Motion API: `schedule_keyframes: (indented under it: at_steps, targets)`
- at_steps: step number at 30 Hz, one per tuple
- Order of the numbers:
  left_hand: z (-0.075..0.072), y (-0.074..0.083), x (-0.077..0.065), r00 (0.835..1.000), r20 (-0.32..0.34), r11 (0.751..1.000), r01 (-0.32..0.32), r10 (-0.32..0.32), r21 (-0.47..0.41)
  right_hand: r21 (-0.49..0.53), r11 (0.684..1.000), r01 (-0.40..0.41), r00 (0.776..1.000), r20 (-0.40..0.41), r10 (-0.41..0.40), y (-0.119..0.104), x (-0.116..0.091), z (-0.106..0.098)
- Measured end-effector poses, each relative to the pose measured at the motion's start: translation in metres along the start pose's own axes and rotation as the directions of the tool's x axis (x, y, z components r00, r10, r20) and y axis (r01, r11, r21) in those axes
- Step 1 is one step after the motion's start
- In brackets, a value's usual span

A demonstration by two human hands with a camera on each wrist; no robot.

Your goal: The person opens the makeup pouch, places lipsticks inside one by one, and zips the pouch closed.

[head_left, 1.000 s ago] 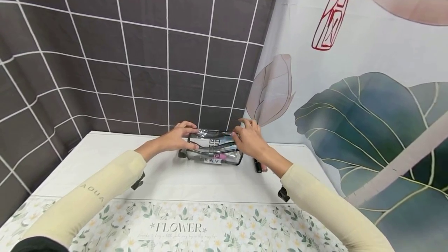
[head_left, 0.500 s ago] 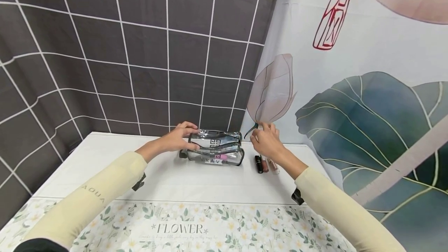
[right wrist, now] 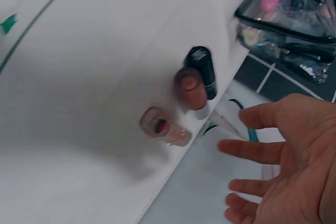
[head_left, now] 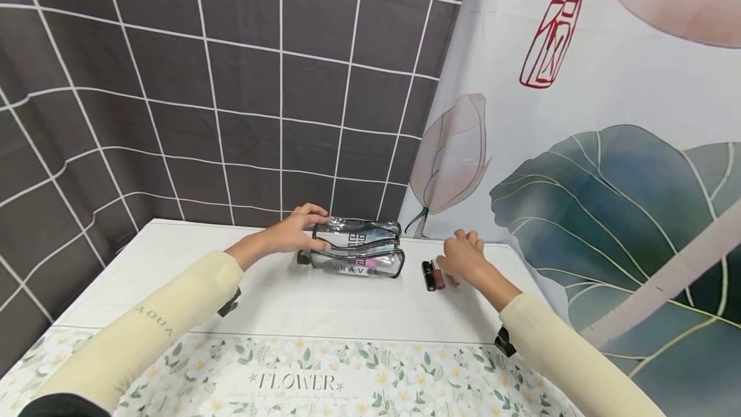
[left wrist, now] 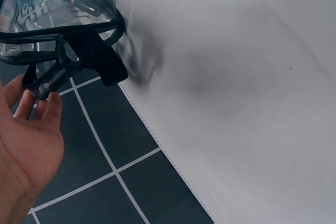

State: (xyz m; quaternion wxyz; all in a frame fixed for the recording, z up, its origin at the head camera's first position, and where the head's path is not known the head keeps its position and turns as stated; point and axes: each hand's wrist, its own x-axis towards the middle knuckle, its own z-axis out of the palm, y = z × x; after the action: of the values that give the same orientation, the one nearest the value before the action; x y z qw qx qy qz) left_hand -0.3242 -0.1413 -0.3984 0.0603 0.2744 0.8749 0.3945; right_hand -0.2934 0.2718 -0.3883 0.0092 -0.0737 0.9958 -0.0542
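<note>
1. Hands apart: a person's left hand [head_left: 295, 231] grips the left end of a clear pouch [head_left: 360, 255] on the white surface [head_left: 260, 301].
2. The right hand [head_left: 465, 256], fingers loosely parted, hovers to the pouch's right, near the tubes.
3. Seen from here, a black tube [head_left: 428, 277] lies nearest the pouch, a reddish tube [right wrist: 190, 88] beside it, a pale pink tube [right wrist: 177, 136] farthest.

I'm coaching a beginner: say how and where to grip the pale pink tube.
Best pinched across its middle from above by the right hand: the pale pink tube lies flat, slim and apart from the darker reddish tube, so both long sides seem reachable.
</note>
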Motion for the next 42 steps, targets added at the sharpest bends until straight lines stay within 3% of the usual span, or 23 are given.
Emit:
schedule_keyframes:
  at_steps: [10,20,34,42]
  targets:
    - [0.0,-0.001,0.0,1.0,0.005,1.0,0.01,-0.009,-0.011,-0.059,0.994,-0.094,0.993,0.061,0.097,0.021,-0.003,0.01]
    - [0.0,-0.005,-0.005,1.0,0.009,1.0,0.025,-0.025,-0.003,-0.044,0.993,-0.107,0.986,0.127,0.112,0.022,-0.004,0.021]
    - [0.0,0.001,0.001,1.0,0.014,1.0,0.021,-0.021,-0.02,-0.033,0.995,-0.092,0.988,0.118,0.095,0.028,-0.003,0.013]
    - [-0.001,-0.001,0.001,1.0,0.012,1.0,0.018,-0.018,-0.014,-0.009,0.999,-0.046,0.999,0.012,0.046,0.026,0.004,0.002]
